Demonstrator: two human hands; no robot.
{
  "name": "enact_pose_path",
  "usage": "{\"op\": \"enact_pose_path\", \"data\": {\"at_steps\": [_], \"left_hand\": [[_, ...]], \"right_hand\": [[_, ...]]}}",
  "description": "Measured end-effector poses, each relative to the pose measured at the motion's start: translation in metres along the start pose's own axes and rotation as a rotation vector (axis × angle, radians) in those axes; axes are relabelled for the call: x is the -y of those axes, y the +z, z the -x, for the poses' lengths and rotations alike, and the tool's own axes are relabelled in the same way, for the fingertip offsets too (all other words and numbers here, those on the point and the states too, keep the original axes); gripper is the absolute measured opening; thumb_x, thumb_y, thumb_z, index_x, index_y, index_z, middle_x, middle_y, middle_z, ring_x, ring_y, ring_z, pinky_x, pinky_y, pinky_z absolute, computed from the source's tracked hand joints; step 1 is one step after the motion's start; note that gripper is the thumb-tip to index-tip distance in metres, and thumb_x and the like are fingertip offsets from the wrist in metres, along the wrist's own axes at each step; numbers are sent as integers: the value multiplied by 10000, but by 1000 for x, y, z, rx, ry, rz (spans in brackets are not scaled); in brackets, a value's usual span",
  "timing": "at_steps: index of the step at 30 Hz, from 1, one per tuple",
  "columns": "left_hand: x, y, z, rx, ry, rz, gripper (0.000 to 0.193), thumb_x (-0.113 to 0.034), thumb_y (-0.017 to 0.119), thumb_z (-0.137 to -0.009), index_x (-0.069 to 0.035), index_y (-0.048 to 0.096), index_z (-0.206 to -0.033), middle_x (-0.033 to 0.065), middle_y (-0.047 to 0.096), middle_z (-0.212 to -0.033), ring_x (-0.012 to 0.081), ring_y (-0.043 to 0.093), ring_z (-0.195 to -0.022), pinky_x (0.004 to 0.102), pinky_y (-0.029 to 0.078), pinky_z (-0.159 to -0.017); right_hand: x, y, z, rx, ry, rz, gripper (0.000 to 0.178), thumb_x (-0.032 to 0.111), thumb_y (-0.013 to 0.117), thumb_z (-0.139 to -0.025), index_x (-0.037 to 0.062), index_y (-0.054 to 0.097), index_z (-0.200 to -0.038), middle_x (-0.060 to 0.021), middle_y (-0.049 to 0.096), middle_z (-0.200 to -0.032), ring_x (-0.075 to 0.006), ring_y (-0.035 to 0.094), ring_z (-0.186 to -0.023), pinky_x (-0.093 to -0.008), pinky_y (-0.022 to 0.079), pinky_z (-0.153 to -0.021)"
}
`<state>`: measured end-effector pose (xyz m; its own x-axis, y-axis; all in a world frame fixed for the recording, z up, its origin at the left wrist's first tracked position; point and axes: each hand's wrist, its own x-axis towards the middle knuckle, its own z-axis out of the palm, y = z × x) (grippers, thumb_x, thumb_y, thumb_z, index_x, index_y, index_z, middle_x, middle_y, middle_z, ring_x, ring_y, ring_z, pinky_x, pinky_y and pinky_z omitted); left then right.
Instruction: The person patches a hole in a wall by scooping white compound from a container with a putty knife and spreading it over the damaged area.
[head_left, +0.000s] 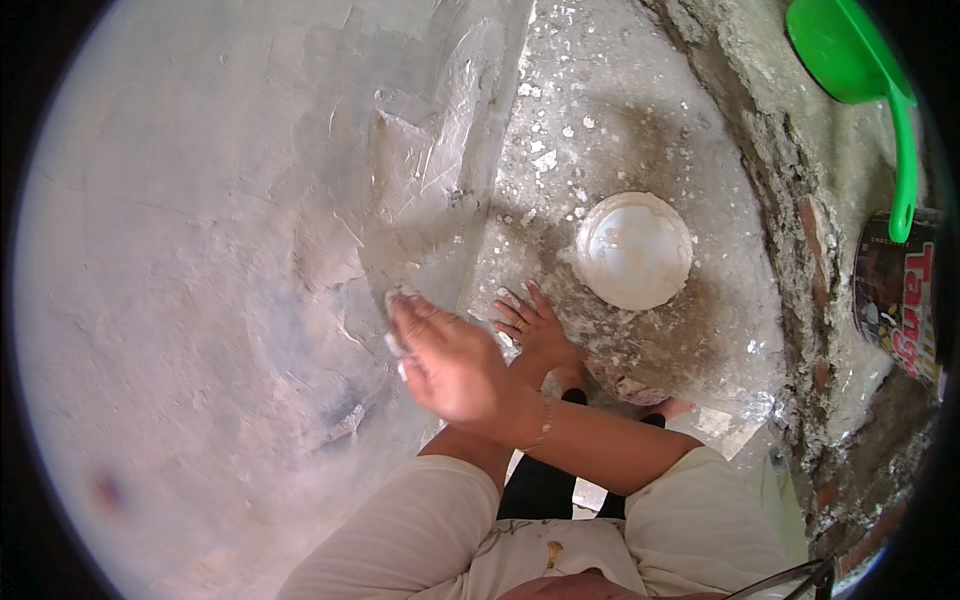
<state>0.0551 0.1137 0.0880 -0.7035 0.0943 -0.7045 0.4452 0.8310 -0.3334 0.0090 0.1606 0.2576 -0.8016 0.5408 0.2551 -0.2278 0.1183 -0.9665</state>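
Note:
My arms cross, the right forearm passing over the left. My right hand is close to the grey plastered wall, its fingers bent together and slightly blurred. White paste coats its fingertips; what they hold, if anything, I cannot make out. My left hand, with a ring and white-smeared fingertips, rests spread on the rough, speckled surface beside the wall. Just beyond it to the right stands a round white tub with pale, shiny material inside. A damp-looking patch marks the wall ahead of my right hand.
A broken, crumbly masonry edge runs down the right side. Past it lie a green plastic dipper with a long handle and a dark printed container. White flecks dot the surface around the tub. Bare feet show below.

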Motion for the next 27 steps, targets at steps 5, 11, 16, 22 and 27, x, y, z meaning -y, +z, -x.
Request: {"op": "enact_pose_path", "data": {"at_steps": [5, 11, 16, 22, 27], "left_hand": [[50, 86, -56, -483, -15, 52, 1349, -514, 801, -614, 22, -64, -1499, 402, -96, -1496, 614, -225, -1326, 777, -80, -975], [24, 4, -13, 158, 92, 176, 1627, -615, 865, -469, 62, -274, -1412, 468, -209, -1418, 616, -283, -1296, 766, -106, -967], [24, -3, -13, 145, 93, 162, 1618, -603, 871, -478, 61, -268, -1416, 464, -189, -1428, 620, -262, -1304, 770, -64, -979], [23, -22, 0, 151, 69, 136, 1646, -592, 895, -434, 45, -249, -1431, 462, -100, -1451, 614, -156, -1348, 743, -24, -1028], [28, -8, 29, -4, 164, 200, 1323, -518, 817, -629, 34, -20, -1491, 353, -4, -1527, 536, -82, -1408, 701, 25, -1079]], "right_hand": [[15, -66, -3, 5, 585, -296, 331, -79, 515, -861, -40, 604, -1177, -108, 670, -1079, -169, 657, -900, -311, 538, -821], [-48, -174, 41, -479, 875, -553, 319, -75, 514, -847, -17, 618, -1143, -86, 668, -1054, -161, 643, -877, -300, 518, -823], [-73, -220, 90, -598, 925, -406, 345, -18, 524, -831, -53, 575, -1170, -107, 640, -1054, -180, 587, -952, -308, 463, -858], [-29, -220, 124, -589, 1069, -492, 346, -18, 534, -830, -21, 579, -1173, -101, 635, -1082, -208, 593, -1002, -312, 468, -874], [8, -224, 161, -553, 1140, -494, 363, -47, 536, -824, -11, 572, -1183, -106, 640, -1100, -231, 609, -1018, -343, 485, -892]]}}
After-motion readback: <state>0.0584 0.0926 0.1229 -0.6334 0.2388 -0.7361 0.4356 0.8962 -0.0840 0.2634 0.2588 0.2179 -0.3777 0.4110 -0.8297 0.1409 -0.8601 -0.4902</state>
